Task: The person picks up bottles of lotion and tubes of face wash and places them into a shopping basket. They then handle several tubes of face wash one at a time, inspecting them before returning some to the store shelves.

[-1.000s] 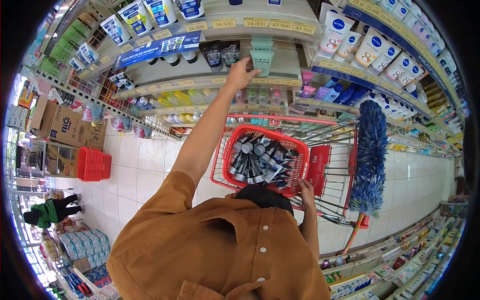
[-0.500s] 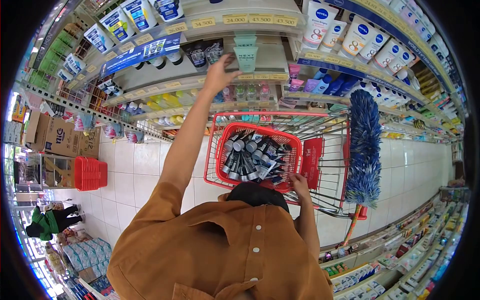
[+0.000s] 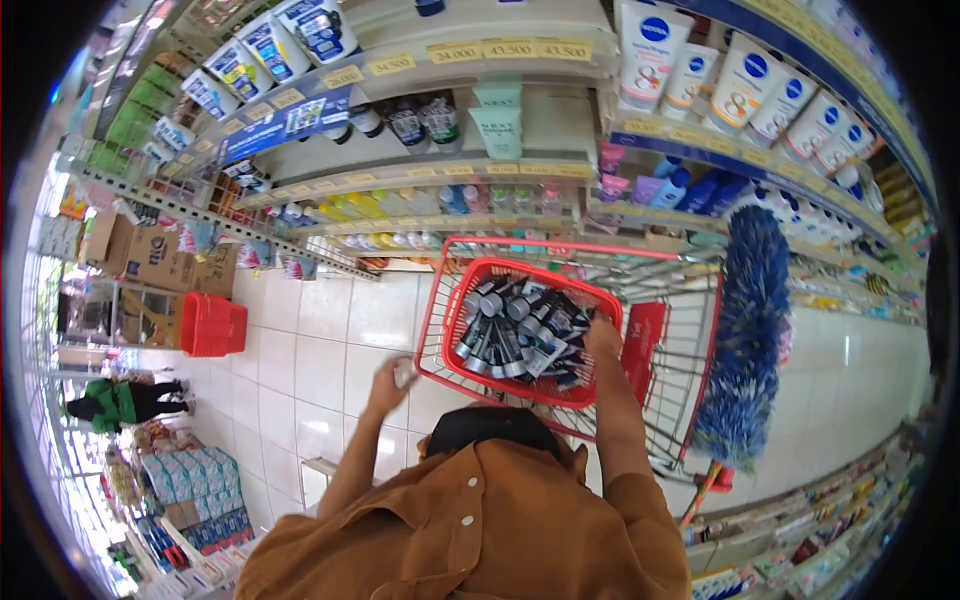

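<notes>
My left hand [image 3: 392, 385] is low beside the left side of the shopping cart [image 3: 428, 330], above the tiled floor. Its fingers are curved and apart, with nothing visible in them. My right hand [image 3: 603, 338] is closed at the right rim of the red basket [image 3: 455, 300]; its fingertips are blurred. Dark tubes with silver caps [image 3: 518, 308] fill the basket, which sits in the cart. Pale green tubes [image 3: 498, 125] stand on the shelf beyond the cart, to the right of two dark tubes [image 3: 438, 120].
A blue fluffy duster [image 3: 742, 340] stands at the cart's right end. Lotion tubes [image 3: 740, 80] line the upper right shelf. Stacked red baskets [image 3: 212, 325] and cardboard boxes [image 3: 160, 255] are at the left. A person in green [image 3: 115, 403] is at the far left.
My left hand has come back from the shelf tubes to beside the cart. My right hand has shifted farther along the basket rim, toward the shelf. The view has shifted slightly.
</notes>
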`<state>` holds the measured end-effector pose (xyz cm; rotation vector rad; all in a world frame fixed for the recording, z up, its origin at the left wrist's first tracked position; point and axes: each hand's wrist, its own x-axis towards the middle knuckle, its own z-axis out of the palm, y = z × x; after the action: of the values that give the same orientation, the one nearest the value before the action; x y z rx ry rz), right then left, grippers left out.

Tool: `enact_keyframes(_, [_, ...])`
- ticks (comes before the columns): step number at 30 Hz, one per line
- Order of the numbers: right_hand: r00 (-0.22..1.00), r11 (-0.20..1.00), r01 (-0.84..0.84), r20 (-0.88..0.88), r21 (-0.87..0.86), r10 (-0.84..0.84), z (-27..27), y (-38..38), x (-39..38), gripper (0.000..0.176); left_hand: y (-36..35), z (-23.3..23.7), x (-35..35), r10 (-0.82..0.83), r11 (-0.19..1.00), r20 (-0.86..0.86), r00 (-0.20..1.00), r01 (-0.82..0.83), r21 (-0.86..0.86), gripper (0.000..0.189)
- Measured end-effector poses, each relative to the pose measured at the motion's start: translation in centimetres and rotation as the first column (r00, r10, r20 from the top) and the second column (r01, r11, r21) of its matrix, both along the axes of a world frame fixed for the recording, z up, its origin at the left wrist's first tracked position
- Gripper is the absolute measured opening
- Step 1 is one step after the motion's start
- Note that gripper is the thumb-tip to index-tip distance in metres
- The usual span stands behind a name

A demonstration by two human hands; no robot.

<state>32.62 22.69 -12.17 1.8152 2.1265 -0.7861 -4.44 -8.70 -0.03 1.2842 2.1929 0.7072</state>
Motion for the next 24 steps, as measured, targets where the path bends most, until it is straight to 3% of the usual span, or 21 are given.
enact_keyframes(1, [1.000, 0.999, -0.021, -0.014, 0.044, 0.022, -1.8, 0.2, 0.4, 0.058, -4.0, -1.2, 1.0, 0.111, 0.986, 0.116, 0.987, -0.095, -0.138, 0.041])
enact_keyframes(2, [0.999, 0.996, -0.040, -0.027, 0.084, 0.042, -3.1, 0.2, 0.4, 0.059, -7.8, -1.4, 2.6, 0.207, 0.957, 0.115, 0.972, -0.176, -0.230, 0.039])
enact_keyframes(3, [0.998, 0.994, -0.063, -0.015, 0.091, 0.065, -3.6, 0.6, 0.0, 0.057, -13.0, -4.2, 3.1, 0.158, 0.976, 0.039, 0.987, -0.150, -0.161, 0.040])
enact_keyframes(4, [0.997, 0.992, -0.082, 0.000, 0.098, 0.082, -4.1, 1.0, -0.5, 0.056, -16.8, -4.5, 4.1, 0.268, 0.857, 0.018, 0.963, -0.230, -0.461, 0.045])
enact_keyframes(5, [0.995, 0.990, -0.100, 0.021, 0.102, 0.099, -4.6, 1.1, -0.6, 0.055, -21.1, -5.8, 5.7, 0.270, 0.840, -0.099, 0.958, -0.284, -0.463, 0.037])
enact_keyframes(6, [0.992, 0.980, -0.124, 0.009, 0.157, 0.124, -5.0, 1.3, -0.8, 0.043, -25.9, -7.0, 6.6, 0.278, 0.850, 0.005, 0.960, -0.244, -0.467, 0.036])
enact_keyframes(7, [0.990, 0.979, -0.138, 0.032, 0.151, 0.134, -5.5, 1.4, -0.9, 0.035, -29.9, -8.3, 6.3, 0.125, 0.730, 0.137, 0.983, 0.002, -0.683, 0.032])
enact_keyframes(11, [0.966, 0.961, -0.249, 0.105, 0.120, 0.237, -5.6, 2.0, -1.1, 0.023, -34.5, -6.6, 11.2, 0.382, 0.596, 0.156, 0.911, -0.114, -0.795, 0.036])
enact_keyframes(14, [0.970, 0.967, -0.233, 0.090, 0.102, 0.224, -4.4, 2.1, -1.2, 0.024, -33.3, -6.4, 12.1, 0.438, 0.641, 0.122, 0.891, -0.214, -0.737, 0.039])
enact_keyframes(17, [0.992, 0.979, -0.123, 0.027, 0.163, 0.120, -2.5, 1.5, -1.0, 0.015, -29.1, -7.8, 10.3, 0.383, 0.779, 0.058, 0.922, -0.289, -0.557, 0.043])
enact_keyframes(18, [0.995, 0.977, -0.094, 0.002, 0.191, 0.095, -0.9, 1.3, -1.1, 0.016, -24.4, -5.1, 10.5, 0.645, 0.677, 0.146, 0.751, -0.472, -0.565, 0.041])
enact_keyframes(20, [0.999, 0.992, -0.041, 0.004, 0.121, 0.041, 1.7, 1.3, -1.3, 0.022, -20.9, -6.7, 8.1, 0.535, 0.767, 0.120, 0.836, -0.421, -0.485, 0.037])
enact_keyframes(22, [1.000, 0.995, 0.028, -0.011, 0.093, -0.027, 5.0, 1.0, -1.3, 0.028, -13.8, -2.6, 6.8, 0.446, 0.830, 0.040, 0.894, -0.396, -0.392, 0.035])
enact_keyframes(24, [0.993, 0.988, 0.108, -0.050, 0.109, -0.103, 8.8, 0.3, -1.6, 0.030, -8.2, -0.7, 4.9, 0.413, 0.890, 0.136, 0.900, -0.369, -0.267, 0.030])
